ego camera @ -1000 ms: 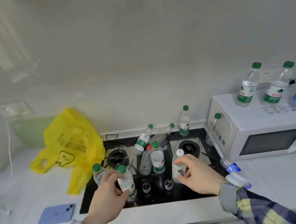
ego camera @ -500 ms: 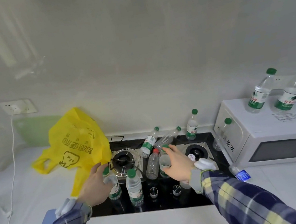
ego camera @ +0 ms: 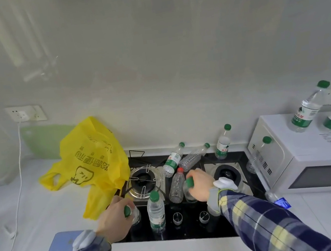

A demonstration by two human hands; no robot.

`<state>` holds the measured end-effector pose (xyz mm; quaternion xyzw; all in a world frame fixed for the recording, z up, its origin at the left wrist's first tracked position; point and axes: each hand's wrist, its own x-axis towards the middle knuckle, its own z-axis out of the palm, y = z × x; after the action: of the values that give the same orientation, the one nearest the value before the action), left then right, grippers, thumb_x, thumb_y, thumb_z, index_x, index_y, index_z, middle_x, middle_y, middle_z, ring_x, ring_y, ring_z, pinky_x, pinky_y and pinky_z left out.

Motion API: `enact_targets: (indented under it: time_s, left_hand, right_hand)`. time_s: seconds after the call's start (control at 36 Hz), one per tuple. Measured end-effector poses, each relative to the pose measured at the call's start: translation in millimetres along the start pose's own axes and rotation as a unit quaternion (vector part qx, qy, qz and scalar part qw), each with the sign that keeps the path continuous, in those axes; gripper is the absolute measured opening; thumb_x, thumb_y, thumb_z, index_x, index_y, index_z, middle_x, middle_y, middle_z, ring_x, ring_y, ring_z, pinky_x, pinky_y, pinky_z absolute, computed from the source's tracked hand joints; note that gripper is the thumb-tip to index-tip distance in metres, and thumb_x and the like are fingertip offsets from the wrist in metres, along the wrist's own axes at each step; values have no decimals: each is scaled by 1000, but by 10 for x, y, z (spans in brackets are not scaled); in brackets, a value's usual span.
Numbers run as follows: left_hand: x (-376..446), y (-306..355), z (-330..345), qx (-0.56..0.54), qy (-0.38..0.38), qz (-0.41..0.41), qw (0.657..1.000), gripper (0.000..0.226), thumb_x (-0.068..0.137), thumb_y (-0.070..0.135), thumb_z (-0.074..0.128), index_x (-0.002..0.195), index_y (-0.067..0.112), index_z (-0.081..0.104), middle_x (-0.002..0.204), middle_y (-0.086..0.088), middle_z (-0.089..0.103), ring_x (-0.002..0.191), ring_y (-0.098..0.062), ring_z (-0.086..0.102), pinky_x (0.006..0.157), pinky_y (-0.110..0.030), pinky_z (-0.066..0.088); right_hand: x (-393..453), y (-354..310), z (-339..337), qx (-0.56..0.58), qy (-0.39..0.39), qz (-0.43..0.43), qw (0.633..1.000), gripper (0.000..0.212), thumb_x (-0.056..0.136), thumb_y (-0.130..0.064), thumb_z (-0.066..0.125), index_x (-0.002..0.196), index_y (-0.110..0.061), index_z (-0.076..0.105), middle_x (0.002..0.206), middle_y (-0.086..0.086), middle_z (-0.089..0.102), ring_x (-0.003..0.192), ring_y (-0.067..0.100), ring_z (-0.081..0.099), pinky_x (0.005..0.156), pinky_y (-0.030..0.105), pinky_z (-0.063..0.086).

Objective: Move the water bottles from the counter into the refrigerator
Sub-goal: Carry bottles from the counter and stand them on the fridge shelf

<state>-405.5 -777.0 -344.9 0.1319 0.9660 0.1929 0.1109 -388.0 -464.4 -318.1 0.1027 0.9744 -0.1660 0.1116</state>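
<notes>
Barely started tbh: left hand gripping a green-capped bottle near the stove's left burner, right hand wrapped round another bottle mid-stove, loads more bottles around, fridge nowhere visible.

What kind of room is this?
Most likely a small home kitchen: a two-burner gas stove set into a white counter, and a microwave beside it.

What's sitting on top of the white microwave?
Two green-capped water bottles stand on the microwave. Something blue shows at the picture's right edge, cut off, so I cannot tell what it is.
</notes>
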Motion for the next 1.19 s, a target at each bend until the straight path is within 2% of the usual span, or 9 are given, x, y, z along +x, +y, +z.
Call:
enact_targets:
  time_s: [0.08,0.22,0.36,0.47,0.56,0.64,0.83,1.06,1.19]
  left_hand:
    - [-24,-19,28,-3,6,-3,1000,14,89,34,65,100,40,57,119,12,46,93,-18,62,83,-33,52]
    - [-67,30,-41,-27,43,-14,999,24,86,20,69,94,38,55,107,9,48,86,-17,59,76,-33,53]
    - [-185,135,-282,-41,54,-5,998,31,82,9,69,97,35,60,106,8,51,87,-18,57,73,-30,45]
    - [-354,262,-617,-46,70,4,996,33,74,10,70,88,39,63,98,12,56,82,-17,57,66,-30,40]
    - [-465,433,-866,-46,81,18,995,27,69,14,73,77,38,64,91,15,60,78,-14,58,62,-32,43]
    - [-549,665,-1055,-45,68,47,996,21,69,15,72,74,34,65,88,15,62,75,-8,56,60,-28,43]
    - [-651,1248,-1263,-17,23,147,989,19,69,22,70,82,35,65,94,21,61,82,-1,56,61,-13,37]
    - [-512,1941,-1123,-54,-46,277,958,18,63,31,70,80,38,65,89,19,62,86,-2,59,74,-21,48]
    - [-399,2546,-839,-59,-116,347,929,17,68,25,72,81,35,66,91,18,60,90,1,55,74,-15,41]
  right_hand:
    - [-59,4,128,2,-21,-2,1000,27,86,-18,62,108,-29,54,114,-2,44,87,31,62,70,34,42]
    - [-189,-37,157,15,16,-30,999,23,85,-18,61,103,-23,48,107,-4,38,72,30,52,60,34,35]
    - [-354,-34,-18,80,65,-1,995,21,81,-23,64,96,-28,51,104,-6,45,82,23,59,68,36,45]
    - [-509,-45,-237,106,66,-1,992,23,78,-21,67,98,-28,57,104,-8,49,92,17,56,64,27,37]
    - [-632,-8,-330,115,63,-12,991,23,75,-23,69,93,-31,57,102,-9,52,93,15,55,75,33,48]
    - [-752,24,-397,117,58,-17,991,23,72,-25,67,91,-33,56,97,-13,52,93,12,54,84,39,52]
    - [-1070,192,-486,114,37,-41,992,20,77,-30,70,94,-33,61,99,-14,52,93,10,54,78,25,46]
    - [-1546,538,-690,127,37,24,991,23,70,-29,75,91,-30,69,96,-12,62,87,8,62,75,24,53]
    - [-1966,866,-808,140,90,96,981,21,71,-28,75,87,-34,64,97,-11,61,90,11,58,77,26,52]
